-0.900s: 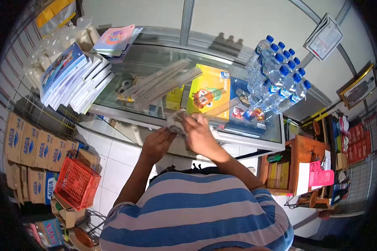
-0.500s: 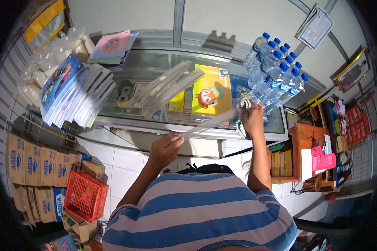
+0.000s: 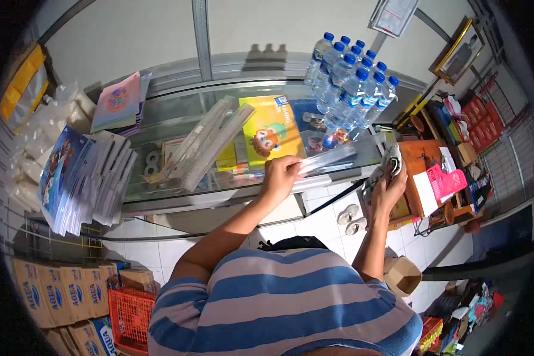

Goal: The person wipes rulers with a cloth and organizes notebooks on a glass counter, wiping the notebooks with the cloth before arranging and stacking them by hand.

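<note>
My left hand [image 3: 282, 177] is closed on one end of a clear plastic ruler [image 3: 341, 154], held over the front edge of the glass display counter [image 3: 178, 199]. The ruler's far end points right, close to a crumpled dark-and-white cloth [image 3: 391, 159]. Wrapped round that cloth is my right hand [image 3: 390, 187], past the counter's right end; whether cloth and ruler touch, I cannot tell. More clear rulers [image 3: 210, 139] lie in a loose slanting pile on the glass. Beside them is a yellow book [image 3: 271, 133] with a cartoon animal on its cover.
Several water bottles [image 3: 353, 89] stand grouped at the counter's right. Stacked books [image 3: 89, 178] and bags of white contents [image 3: 41, 133] fill the left side. Cartons [image 3: 65, 293] and a red crate [image 3: 130, 314] stand below left. A wooden desk [image 3: 412, 154] is at right.
Both hands have shifted right relative to the counter, the right hand with the cloth now beyond its end. The ruler stays in my left hand. The view has turned, too.
</note>
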Tool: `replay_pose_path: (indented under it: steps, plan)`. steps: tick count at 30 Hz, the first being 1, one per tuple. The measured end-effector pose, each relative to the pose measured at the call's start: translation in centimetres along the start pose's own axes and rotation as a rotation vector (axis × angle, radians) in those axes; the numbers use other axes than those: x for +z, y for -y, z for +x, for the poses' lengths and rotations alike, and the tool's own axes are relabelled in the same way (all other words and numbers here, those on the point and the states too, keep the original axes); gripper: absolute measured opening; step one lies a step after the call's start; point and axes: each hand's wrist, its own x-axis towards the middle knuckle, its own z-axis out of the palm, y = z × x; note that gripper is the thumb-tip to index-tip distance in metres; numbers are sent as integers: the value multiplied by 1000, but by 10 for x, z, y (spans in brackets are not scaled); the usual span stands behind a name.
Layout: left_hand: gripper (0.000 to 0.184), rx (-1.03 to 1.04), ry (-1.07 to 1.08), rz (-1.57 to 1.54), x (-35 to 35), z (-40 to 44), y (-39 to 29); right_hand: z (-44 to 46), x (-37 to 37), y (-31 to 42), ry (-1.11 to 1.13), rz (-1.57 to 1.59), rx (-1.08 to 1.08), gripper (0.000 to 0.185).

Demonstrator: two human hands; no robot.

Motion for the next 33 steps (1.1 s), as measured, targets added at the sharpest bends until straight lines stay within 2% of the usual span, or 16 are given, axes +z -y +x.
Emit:
replay_pose_path:
  steps: [2, 8, 12, 14, 16, 17, 18, 19, 20, 21, 23, 24, 26, 27, 28, 33]
  plan:
    - [13, -198, 34, -292, 22, 13, 0, -1, -4, -9, 1, -4, 20, 67]
    - [20, -351, 66, -244, 38, 23, 2, -12, -7, -17, 146, -7, 61, 67]
    - [29, -218, 157, 391, 12, 20, -21, -6, 4, -7, 282, -27, -33, 65]
    - [36, 201, -17, 632, -8, 10, 0, 0, 19, -1, 289, 8, -180, 63]
    - [37, -56, -14, 699, -47, -7, -36, -5, 43, 4, 329, 64, -155, 61]
    - [33, 38, -156, 701, -67, -18, -18, -7, 54, -6, 348, 106, -134, 59]
    - [28, 153, -315, 1004, -88, -25, -15, -21, 93, -53, 474, 289, 201, 52]
    - [17, 96, -442, 1007, -107, -32, -26, -27, 111, -57, 376, -162, -312, 44]
    - [17, -305, -347, 1379, -120, -35, -44, -24, 94, -19, 394, -396, -347, 42]
    - [25, -64, -370, 1708, -143, -49, -19, -26, 103, -22, 261, -346, -332, 45]
    - [29, -650, -343, 1324, -192, -63, 7, -24, 100, -15, 263, -341, -261, 48]
    - [29, -585, -276, 1320, -192, -70, 11, -25, 101, -19, 267, -346, -255, 48]
    - [15, -219, -416, 1263, -198, -81, 13, -19, 89, -6, 388, -382, -174, 44]
    - [13, -140, -445, 1176, -203, -83, 18, -20, 85, -2, 463, -391, -146, 45]
    - [13, -126, -432, 1192, -204, -75, 5, -19, 87, -2, 458, -380, -125, 45]
    - [22, -399, -347, 1293, -195, -61, -25, -14, 91, -11, 341, -316, -184, 32]
